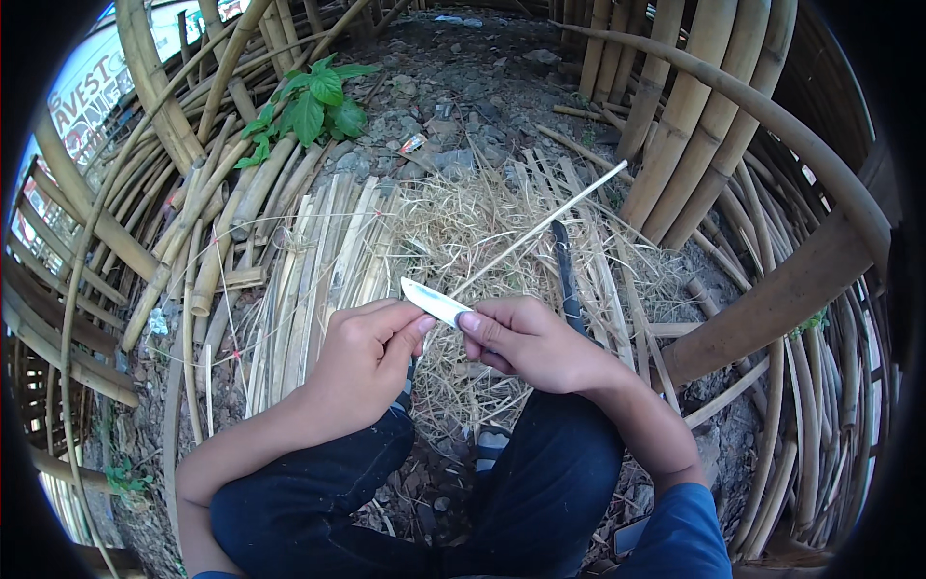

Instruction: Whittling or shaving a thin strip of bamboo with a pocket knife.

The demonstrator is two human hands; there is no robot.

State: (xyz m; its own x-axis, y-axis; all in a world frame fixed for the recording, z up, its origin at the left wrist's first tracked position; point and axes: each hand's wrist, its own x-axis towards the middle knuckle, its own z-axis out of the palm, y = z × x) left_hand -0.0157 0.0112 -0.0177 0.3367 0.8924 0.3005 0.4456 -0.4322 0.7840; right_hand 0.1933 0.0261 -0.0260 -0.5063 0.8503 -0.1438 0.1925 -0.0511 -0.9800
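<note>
Both hands meet over dry shavings [463,232]: the left hand [371,352] grips a knife [434,301], its handle hidden. The right hand [526,343] pinches a thin bamboo strip [540,232] against the blade.

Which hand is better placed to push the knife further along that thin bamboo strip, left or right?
Probably the left hand: it is closed on the knife, blade angled against the strip. The right hand pinches the strip's near end, steadying it.

Sign: large white printed banner with red and blue lettering [92,92], upper left, behind bamboo poles.
Package: small red-and-white wrapper scrap [413,144], lying on stony ground.
</note>
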